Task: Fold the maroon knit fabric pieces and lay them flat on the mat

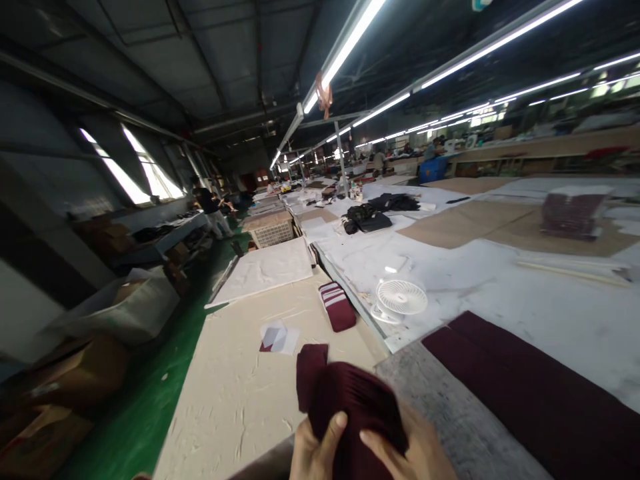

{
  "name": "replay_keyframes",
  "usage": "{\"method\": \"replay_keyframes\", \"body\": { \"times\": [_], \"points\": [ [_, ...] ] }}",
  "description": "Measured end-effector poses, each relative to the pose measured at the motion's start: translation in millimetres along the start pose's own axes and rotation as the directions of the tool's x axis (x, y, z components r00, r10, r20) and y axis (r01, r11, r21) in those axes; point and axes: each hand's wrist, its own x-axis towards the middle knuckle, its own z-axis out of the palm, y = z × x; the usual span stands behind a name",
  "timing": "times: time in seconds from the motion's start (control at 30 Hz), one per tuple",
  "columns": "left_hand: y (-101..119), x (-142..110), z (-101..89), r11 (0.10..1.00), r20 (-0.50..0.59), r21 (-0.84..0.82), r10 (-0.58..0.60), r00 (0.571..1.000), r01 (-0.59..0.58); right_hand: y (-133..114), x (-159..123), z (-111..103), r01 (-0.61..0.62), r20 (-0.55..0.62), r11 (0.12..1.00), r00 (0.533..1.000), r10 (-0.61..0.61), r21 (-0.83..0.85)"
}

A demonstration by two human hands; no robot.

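Observation:
Both my hands grip a bunched piece of dark maroon knit fabric [345, 400] at the bottom middle of the view. My left hand [313, 450] pinches its lower left side with the thumb up on the cloth. My right hand [415, 450] clasps its lower right side, fingers pressed on it. The bundle hangs over the edge between a cream-covered table [235, 393] and a grey padded surface [450, 413]. A long flat maroon cloth [535, 387] lies to the right on that surface.
A folded maroon-and-white striped stack [337, 305], a paper tag [277, 338] and a small white fan [400, 298] lie ahead. Cardboard boxes [65, 380] line the green floor aisle at left. Further tables hold dark garments [370, 217]; people work far off.

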Motion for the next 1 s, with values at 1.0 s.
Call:
{"method": "replay_keyframes", "body": {
  "times": [1.0],
  "points": [
    [30, 9, 5.6, 0.771, 0.245, -0.481, -0.339, 0.908, 0.418, -31, 13, -42, 0.069, -0.016, 0.998, 0.997, -0.069, 0.002]
  ]
}}
